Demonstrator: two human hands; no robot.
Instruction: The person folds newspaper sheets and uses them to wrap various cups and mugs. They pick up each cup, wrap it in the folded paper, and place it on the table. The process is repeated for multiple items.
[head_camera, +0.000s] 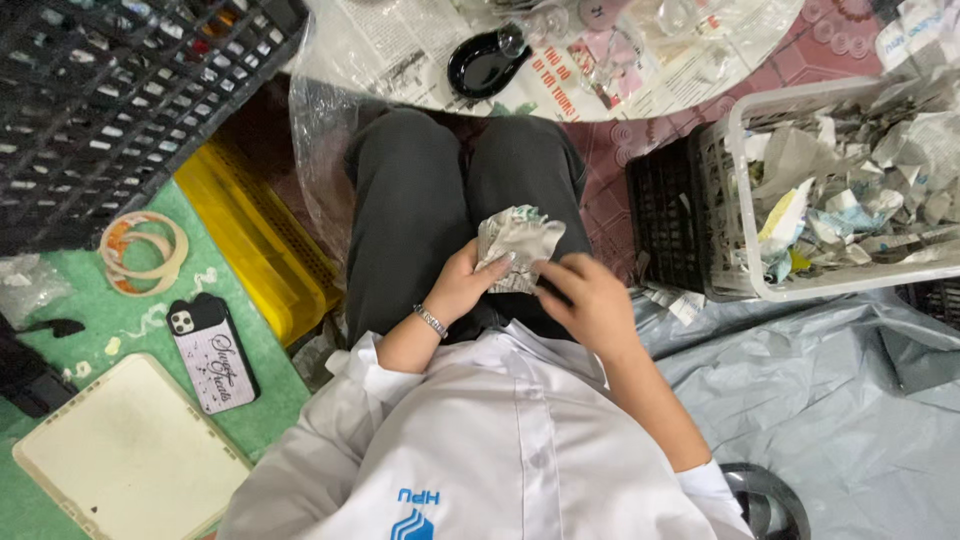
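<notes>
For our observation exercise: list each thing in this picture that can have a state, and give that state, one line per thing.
crumpled newspaper piece: crumpled, held over the lap by both hands
left hand: gripping the paper's left edge
right hand: fingers on the paper's right edge
white basket: full of crumpled paper
phone: lying face down
tape rolls: lying flat, stacked
black dish: appears empty

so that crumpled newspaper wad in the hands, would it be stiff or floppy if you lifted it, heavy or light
Probably light: the crumpled newspaper wad sits between the fingertips of the left hand and the right hand with no sign of strain. Likely soft yet shape-keeping, since its creases stand up. It looks unlikely to roll far, being irregular.
</notes>
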